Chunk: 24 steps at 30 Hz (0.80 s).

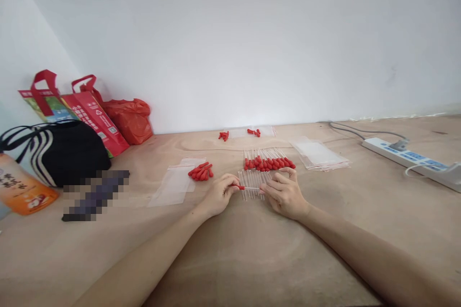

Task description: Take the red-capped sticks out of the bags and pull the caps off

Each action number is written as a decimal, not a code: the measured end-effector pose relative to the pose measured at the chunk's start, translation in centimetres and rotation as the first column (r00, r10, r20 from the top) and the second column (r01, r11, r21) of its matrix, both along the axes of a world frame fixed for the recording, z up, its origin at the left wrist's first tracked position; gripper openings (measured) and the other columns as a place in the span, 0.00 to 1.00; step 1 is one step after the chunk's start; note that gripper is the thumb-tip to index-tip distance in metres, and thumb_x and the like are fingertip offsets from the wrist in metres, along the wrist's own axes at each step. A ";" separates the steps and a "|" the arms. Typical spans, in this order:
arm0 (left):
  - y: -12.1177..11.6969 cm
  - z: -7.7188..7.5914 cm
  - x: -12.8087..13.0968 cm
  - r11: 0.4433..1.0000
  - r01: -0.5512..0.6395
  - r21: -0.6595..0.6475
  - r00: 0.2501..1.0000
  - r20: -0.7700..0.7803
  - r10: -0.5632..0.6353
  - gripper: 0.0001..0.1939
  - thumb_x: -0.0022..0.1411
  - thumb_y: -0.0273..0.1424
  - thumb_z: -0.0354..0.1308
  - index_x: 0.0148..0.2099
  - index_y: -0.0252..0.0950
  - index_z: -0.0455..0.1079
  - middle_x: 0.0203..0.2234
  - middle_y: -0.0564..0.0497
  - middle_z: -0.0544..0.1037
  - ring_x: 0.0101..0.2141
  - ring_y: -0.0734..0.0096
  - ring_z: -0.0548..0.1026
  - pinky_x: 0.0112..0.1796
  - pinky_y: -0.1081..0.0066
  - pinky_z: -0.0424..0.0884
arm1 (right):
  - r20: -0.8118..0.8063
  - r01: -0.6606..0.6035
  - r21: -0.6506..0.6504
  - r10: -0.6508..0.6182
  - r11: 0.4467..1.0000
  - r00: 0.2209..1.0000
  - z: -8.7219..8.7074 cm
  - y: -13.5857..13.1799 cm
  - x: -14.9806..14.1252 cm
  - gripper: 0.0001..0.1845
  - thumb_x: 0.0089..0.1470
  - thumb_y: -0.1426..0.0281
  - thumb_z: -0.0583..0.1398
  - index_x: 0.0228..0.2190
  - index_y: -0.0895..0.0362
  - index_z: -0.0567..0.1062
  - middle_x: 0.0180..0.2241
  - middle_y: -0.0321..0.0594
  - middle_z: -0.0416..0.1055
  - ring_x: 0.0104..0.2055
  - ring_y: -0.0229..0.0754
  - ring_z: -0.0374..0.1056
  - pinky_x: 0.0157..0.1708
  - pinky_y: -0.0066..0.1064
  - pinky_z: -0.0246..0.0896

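Between my hands lies a glass dropper tube [253, 189], level, with a red rubber bulb [242, 187] at its left end. My left hand [219, 195] pinches the bulb. The fingers of my right hand [286, 195] are closed on the tube's other end. Just behind and below them, a row of bare clear tubes [248, 177] rests on the table. Beyond it is a row of droppers with red bulbs [268, 163], bulbs toward me. A small heap of loose red bulbs [200, 171] sits left of my left hand.
Clear zip bags [169, 186] lie at the left, and a stack of them [319, 153] at the right. More red pieces [224, 135] are near the wall. A white power strip [414, 158] is far right. Bags, including a black one [79, 153], stand at the left.
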<state>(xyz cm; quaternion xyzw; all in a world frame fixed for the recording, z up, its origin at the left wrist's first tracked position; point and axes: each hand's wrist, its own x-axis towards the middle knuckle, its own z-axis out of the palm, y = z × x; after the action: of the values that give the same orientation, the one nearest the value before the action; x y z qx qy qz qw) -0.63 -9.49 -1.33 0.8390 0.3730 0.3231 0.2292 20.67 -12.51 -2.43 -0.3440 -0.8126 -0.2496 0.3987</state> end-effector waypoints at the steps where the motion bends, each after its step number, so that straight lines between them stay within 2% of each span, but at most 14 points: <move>1: 0.0 0.0 0.0 1.000 0.004 -0.029 1.000 -0.010 -0.005 0.07 0.57 0.25 0.47 0.28 0.35 0.63 0.32 0.50 0.72 0.35 0.69 0.70 0.38 0.69 0.65 | 0.003 -0.005 0.011 0.005 1.000 1.000 0.0 0.0 0.0 0.12 0.55 0.70 0.52 0.23 0.56 0.72 0.14 0.31 0.61 0.24 0.33 0.54 0.44 0.37 0.42; 4: 0.1 -0.2 -0.2 0.994 0.010 -0.104 1.000 -0.026 -0.013 0.07 0.57 0.26 0.47 0.27 0.35 0.62 0.32 0.50 0.73 0.35 0.69 0.71 0.38 0.70 0.66 | 0.014 -0.017 0.025 0.017 1.000 1.000 -0.1 0.1 0.0 0.11 0.54 0.70 0.53 0.24 0.56 0.72 0.14 0.30 0.60 0.25 0.33 0.53 0.45 0.37 0.42; 9: 0.1 -0.1 -0.2 0.991 0.002 -0.133 0.999 -0.040 -0.007 0.07 0.56 0.26 0.47 0.27 0.35 0.61 0.34 0.49 0.73 0.37 0.69 0.71 0.38 0.69 0.65 | 0.035 0.000 0.078 -0.003 0.997 0.999 -0.4 0.3 0.1 0.10 0.54 0.69 0.53 0.24 0.55 0.71 0.14 0.29 0.60 0.25 0.32 0.54 0.47 0.37 0.41; 12: 0.1 0.0 -0.3 0.985 0.001 -0.172 0.999 -0.035 -0.007 0.06 0.56 0.26 0.48 0.27 0.35 0.62 0.35 0.49 0.74 0.38 0.69 0.72 0.39 0.69 0.66 | 0.111 0.005 0.122 -0.018 0.993 0.994 -0.7 0.4 0.5 0.09 0.54 0.71 0.53 0.27 0.54 0.72 0.15 0.28 0.63 0.26 0.31 0.56 0.48 0.38 0.40; 18: 0.2 -0.2 -0.3 0.964 0.011 -0.266 1.000 0.019 -0.006 0.06 0.56 0.28 0.48 0.27 0.35 0.61 0.40 0.48 0.74 0.40 0.68 0.72 0.41 0.69 0.66 | 0.242 -0.065 0.250 0.003 0.966 0.970 -0.5 0.1 1.0 0.09 0.52 0.77 0.55 0.31 0.52 0.72 0.21 0.27 0.69 0.29 0.31 0.60 0.50 0.34 0.41; 22: 0.4 -0.2 -0.8 0.963 -0.032 -0.268 0.999 0.009 0.036 0.06 0.56 0.29 0.48 0.27 0.36 0.62 0.40 0.48 0.74 0.41 0.68 0.72 0.41 0.69 0.67 | 0.227 -0.078 0.256 0.018 0.964 0.974 -0.1 -0.1 2.0 0.10 0.51 0.77 0.56 0.31 0.51 0.73 0.21 0.28 0.69 0.29 0.31 0.61 0.48 0.33 0.42; 24: 0.6 -0.1 -1.2 0.957 -0.075 -0.280 0.996 0.028 0.086 0.06 0.56 0.30 0.48 0.28 0.36 0.62 0.40 0.49 0.75 0.41 0.68 0.72 0.42 0.69 0.67 | 0.152 -0.017 0.243 -0.021 0.970 0.988 0.0 -0.1 2.8 0.09 0.51 0.76 0.57 0.31 0.51 0.73 0.19 0.27 0.69 0.28 0.31 0.61 0.47 0.34 0.42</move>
<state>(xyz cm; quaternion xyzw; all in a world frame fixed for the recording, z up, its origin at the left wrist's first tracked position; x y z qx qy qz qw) -1.86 -8.92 -1.47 0.7759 0.4441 0.2931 0.3389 23.51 -12.62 -2.44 -0.2731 -0.8038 -0.3735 0.3740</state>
